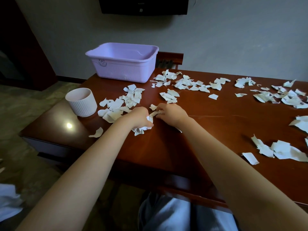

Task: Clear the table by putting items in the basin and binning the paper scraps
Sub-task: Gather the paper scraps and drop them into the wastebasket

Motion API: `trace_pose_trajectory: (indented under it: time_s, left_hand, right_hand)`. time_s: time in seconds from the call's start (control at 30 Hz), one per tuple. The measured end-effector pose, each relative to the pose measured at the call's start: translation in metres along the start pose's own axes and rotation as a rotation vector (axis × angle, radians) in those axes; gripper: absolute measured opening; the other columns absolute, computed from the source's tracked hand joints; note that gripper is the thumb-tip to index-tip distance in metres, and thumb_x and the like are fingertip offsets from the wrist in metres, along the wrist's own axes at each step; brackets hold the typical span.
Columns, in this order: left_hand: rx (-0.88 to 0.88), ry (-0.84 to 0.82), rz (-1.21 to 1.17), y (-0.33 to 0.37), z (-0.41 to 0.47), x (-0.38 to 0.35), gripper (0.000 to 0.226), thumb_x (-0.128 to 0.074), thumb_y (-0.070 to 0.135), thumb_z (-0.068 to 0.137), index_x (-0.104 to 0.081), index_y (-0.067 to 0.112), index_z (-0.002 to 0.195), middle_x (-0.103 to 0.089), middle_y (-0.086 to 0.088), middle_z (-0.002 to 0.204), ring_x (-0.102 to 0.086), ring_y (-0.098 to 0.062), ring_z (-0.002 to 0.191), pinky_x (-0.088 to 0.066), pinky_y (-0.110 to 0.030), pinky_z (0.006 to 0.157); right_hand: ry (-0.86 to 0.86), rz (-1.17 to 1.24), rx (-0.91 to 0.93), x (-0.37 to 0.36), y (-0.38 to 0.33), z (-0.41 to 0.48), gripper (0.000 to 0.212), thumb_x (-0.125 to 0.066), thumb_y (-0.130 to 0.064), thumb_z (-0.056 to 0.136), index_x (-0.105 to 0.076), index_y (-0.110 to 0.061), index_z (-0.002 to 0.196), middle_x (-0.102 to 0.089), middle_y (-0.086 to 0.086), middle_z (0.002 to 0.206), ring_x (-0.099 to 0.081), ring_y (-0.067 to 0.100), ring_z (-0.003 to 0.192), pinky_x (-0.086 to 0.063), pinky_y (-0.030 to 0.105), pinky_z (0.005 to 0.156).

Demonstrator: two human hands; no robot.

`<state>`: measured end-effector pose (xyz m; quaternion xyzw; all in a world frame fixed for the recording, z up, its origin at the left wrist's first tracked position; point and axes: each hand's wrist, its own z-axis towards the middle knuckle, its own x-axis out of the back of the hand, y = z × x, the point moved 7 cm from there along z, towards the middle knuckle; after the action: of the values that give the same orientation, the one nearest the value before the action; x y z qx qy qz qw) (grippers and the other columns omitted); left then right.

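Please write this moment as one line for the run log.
step: gathering paper scraps | left hand: grips scrap wad | right hand: pinches one scrap | white cup: on table, outside purple basin

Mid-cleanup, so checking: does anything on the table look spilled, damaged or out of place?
Torn paper scraps lie strewn over most of the table, one near its left front edge. The cup and basin stand upright. Something white lies on the floor, lower left, too blurred to identify.
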<state>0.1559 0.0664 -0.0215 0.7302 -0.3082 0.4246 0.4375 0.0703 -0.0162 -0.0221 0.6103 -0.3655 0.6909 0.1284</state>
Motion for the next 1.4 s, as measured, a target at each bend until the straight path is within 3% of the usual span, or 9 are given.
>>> trace_pose_trajectory:
  time_s: [0.1,0.23,0.57,0.77,0.87,1.0,1.17,1.33,1.4]
  left_hand:
    - [0.011,0.001,-0.012,-0.001,0.004,-0.003,0.034,-0.065,0.027,0.085,-0.058,-0.006,0.09,-0.043,-0.005,0.064,-0.043,-0.017,0.054,-0.032,-0.024,0.047]
    - [-0.016,0.039,0.045,0.001,0.004,0.0,0.037,-0.063,0.028,0.086,-0.041,0.011,0.062,-0.041,-0.003,0.066,-0.042,-0.017,0.06,-0.03,-0.024,0.049]
    - [-0.106,0.288,-0.188,0.023,-0.008,0.038,0.022,-0.058,0.028,0.09,-0.043,0.015,0.081,-0.04,-0.002,0.085,-0.041,-0.017,0.08,-0.032,-0.022,0.055]
    - [-0.174,0.331,-0.418,0.066,-0.023,0.032,0.023,-0.059,0.028,0.09,-0.047,0.013,0.077,-0.039,0.002,0.073,-0.041,-0.011,0.066,-0.03,-0.018,0.048]
    - [-0.218,0.346,-0.518,0.092,-0.03,0.024,0.027,-0.06,0.03,0.09,-0.058,0.008,0.105,-0.052,-0.003,0.092,-0.051,-0.009,0.072,-0.039,-0.014,0.043]
    - [-0.306,0.338,-0.607,0.137,-0.037,0.007,0.029,-0.061,0.032,0.088,-0.06,0.009,0.106,-0.06,-0.011,0.103,-0.061,-0.021,0.089,-0.045,-0.02,0.049]
    - [-0.377,0.301,-0.59,0.205,-0.054,-0.029,0.033,-0.06,0.035,0.088,-0.059,0.013,0.113,-0.056,-0.001,0.106,-0.055,-0.014,0.091,-0.039,-0.015,0.051]
    - [-0.551,0.235,-0.657,0.274,-0.079,-0.077,0.021,-0.061,0.031,0.088,-0.06,0.01,0.09,-0.057,-0.001,0.084,-0.056,-0.013,0.08,-0.049,-0.024,0.058]
    - [-0.625,0.238,-0.663,0.299,-0.09,-0.098,0.025,-0.061,0.028,0.087,-0.061,0.004,0.086,-0.059,-0.003,0.079,-0.055,-0.015,0.077,-0.044,-0.023,0.059]
  right_hand:
    - [0.098,-0.038,-0.014,0.001,0.001,-0.003,0.022,-0.047,-0.03,0.098,-0.055,-0.02,0.116,-0.064,0.006,0.102,-0.061,0.025,0.092,-0.046,0.032,0.065]
    - [0.194,-0.041,-0.016,0.001,0.003,-0.009,0.015,-0.046,-0.025,0.099,-0.057,-0.017,0.106,-0.066,0.006,0.095,-0.061,0.025,0.083,-0.042,0.029,0.058]
    - [0.383,0.58,-0.22,0.038,0.045,-0.042,0.025,-0.053,-0.029,0.095,-0.06,-0.012,0.113,-0.064,0.007,0.102,-0.048,0.009,0.061,-0.042,0.023,0.052]
    - [0.496,0.743,-0.254,0.063,0.062,-0.087,0.013,-0.053,-0.029,0.095,-0.057,-0.016,0.096,-0.059,0.0,0.079,-0.049,0.01,0.052,-0.041,0.018,0.043]
    - [0.599,0.83,-0.315,0.071,0.085,-0.119,0.016,-0.055,-0.028,0.094,-0.06,-0.012,0.093,-0.056,0.002,0.071,-0.047,0.011,0.053,-0.04,0.023,0.049]
    - [0.763,0.907,-0.399,0.086,0.116,-0.171,0.018,-0.057,-0.029,0.093,-0.06,-0.012,0.087,-0.048,-0.001,0.06,-0.037,0.006,0.042,-0.031,0.017,0.038]
    - [0.95,0.942,-0.492,0.104,0.15,-0.24,0.009,-0.059,-0.026,0.092,-0.061,-0.02,0.085,-0.057,-0.01,0.071,-0.046,0.001,0.06,-0.035,0.017,0.052]
    - [1.14,0.95,-0.565,0.106,0.188,-0.316,0.011,-0.058,-0.023,0.094,-0.059,-0.018,0.104,-0.053,-0.016,0.081,-0.051,0.002,0.079,-0.044,0.024,0.074]
    - [1.232,0.935,-0.599,0.101,0.208,-0.348,0.005,-0.061,-0.026,0.091,-0.059,-0.024,0.088,-0.055,-0.015,0.071,-0.05,0.003,0.068,-0.042,0.028,0.067]
